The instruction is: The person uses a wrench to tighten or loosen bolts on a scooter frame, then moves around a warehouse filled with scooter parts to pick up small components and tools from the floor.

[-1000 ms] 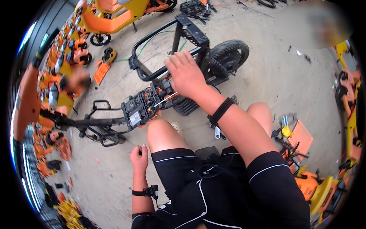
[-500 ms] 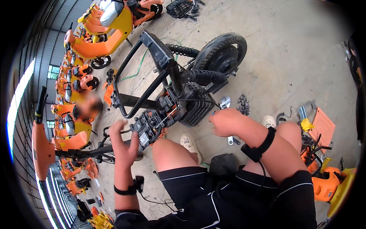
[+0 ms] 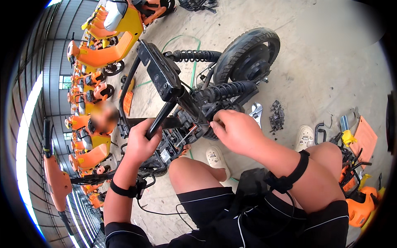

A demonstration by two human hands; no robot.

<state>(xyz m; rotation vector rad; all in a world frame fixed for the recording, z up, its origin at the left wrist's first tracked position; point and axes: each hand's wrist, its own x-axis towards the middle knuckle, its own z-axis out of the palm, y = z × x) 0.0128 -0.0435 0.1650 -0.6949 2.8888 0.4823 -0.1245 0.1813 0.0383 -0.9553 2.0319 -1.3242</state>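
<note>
- So the stripped scooter (image 3: 163, 82) sits right in front of the person, handlebar (image 3: 58, 180) off to the left, rear wheel (image 3: 252, 60) at the far right. Looks like it's on its wheels, though what props it isn't clear.
- Left hand (image 3: 142, 140) has its fingers wrapped around the near tube (image 3: 164, 113) of the black seat frame. Fair guess why: it's a bare, easy bar to grab, and hanging on there would steady the whole thing.
- Right hand (image 3: 237, 128) is just near of the closer shock (image 3: 229, 91), fingers curled in, thumb and index close together. Can't tell if anything's pinched in there, the hand itself hides it. Being that low puts it right by the cables and lower parts.
- Knees are spread, one shoe (image 3: 217, 159) near the scooter's side, probably so both arms can reach without leaning much.
- Silver wrench (image 3: 256, 112) lies on the floor just right of the right hand, and I'd say that's for quick reach. Small black parts (image 3: 277, 116) sit in a heap beside it, maybe grouped so they don't wander.
- Orange panel (image 3: 366, 136) and yellow piece (image 3: 348, 138) are farther right, likely to stay clear of the feet.
</note>
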